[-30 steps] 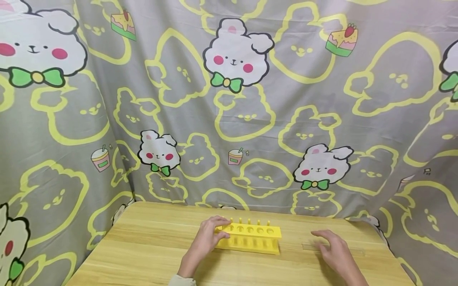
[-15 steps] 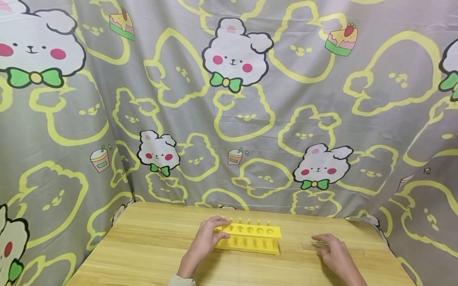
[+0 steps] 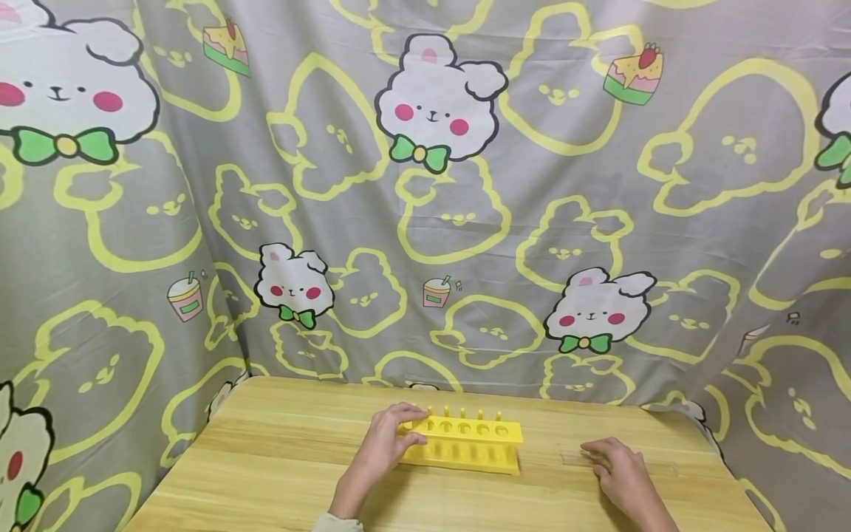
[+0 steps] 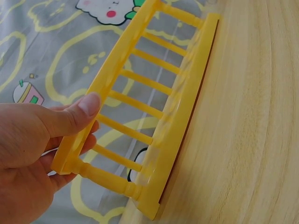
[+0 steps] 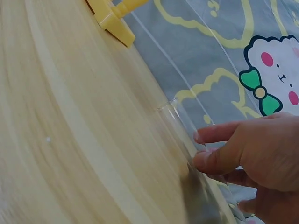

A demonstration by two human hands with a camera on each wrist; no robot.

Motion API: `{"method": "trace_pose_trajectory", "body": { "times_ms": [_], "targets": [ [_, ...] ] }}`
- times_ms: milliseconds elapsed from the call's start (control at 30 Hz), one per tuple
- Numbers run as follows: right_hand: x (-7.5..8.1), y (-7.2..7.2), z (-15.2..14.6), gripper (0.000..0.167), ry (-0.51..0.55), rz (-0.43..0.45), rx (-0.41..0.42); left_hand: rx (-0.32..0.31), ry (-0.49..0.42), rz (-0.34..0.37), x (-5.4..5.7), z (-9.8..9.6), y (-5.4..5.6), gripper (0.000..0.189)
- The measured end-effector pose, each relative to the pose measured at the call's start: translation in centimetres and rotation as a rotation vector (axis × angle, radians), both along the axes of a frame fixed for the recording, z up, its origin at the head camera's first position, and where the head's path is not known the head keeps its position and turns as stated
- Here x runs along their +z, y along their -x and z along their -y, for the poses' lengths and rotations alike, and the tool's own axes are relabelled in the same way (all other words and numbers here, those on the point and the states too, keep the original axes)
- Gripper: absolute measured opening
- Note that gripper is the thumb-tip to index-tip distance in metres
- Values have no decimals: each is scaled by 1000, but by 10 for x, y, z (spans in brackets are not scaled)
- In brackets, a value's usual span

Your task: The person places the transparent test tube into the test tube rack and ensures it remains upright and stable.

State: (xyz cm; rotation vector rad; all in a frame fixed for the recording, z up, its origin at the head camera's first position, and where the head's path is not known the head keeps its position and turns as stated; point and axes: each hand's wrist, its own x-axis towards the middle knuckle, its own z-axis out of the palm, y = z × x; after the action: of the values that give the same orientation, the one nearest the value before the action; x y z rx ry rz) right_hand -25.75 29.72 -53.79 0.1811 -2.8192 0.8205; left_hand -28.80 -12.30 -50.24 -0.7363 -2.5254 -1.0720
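My left hand grips the left end of a yellow test tube rack that stands upright on the table. In the left wrist view the thumb presses the top rail, and the other fingers curl beneath it. To the right of the rack, a clear glass test tube lies sideways on the tabletop. My right hand pinches it around the middle between thumb and fingers. Its near open end shows in the right wrist view, while the hand covers part of its length.
The light wooden table has a back edge close behind the rack. A grey curtain printed with white bunnies and yellow outlines hangs behind and on both sides.
My right hand has come down onto the test tube, and its thumb and fingers have drawn together around it. The left hand and rack have stayed still.
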Motion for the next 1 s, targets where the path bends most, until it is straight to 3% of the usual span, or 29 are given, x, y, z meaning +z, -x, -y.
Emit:
{"method": "trace_pose_trajectory", "body": {
  "times_ms": [200,1000],
  "targets": [
    [-1,1,0,35,-5,33,-11,4,6,-5,-1,0,0,37],
    [-4,-2,-1,32,-49,-42,-46,-4,13,-11,-1,0,0,37]
  ]
}}
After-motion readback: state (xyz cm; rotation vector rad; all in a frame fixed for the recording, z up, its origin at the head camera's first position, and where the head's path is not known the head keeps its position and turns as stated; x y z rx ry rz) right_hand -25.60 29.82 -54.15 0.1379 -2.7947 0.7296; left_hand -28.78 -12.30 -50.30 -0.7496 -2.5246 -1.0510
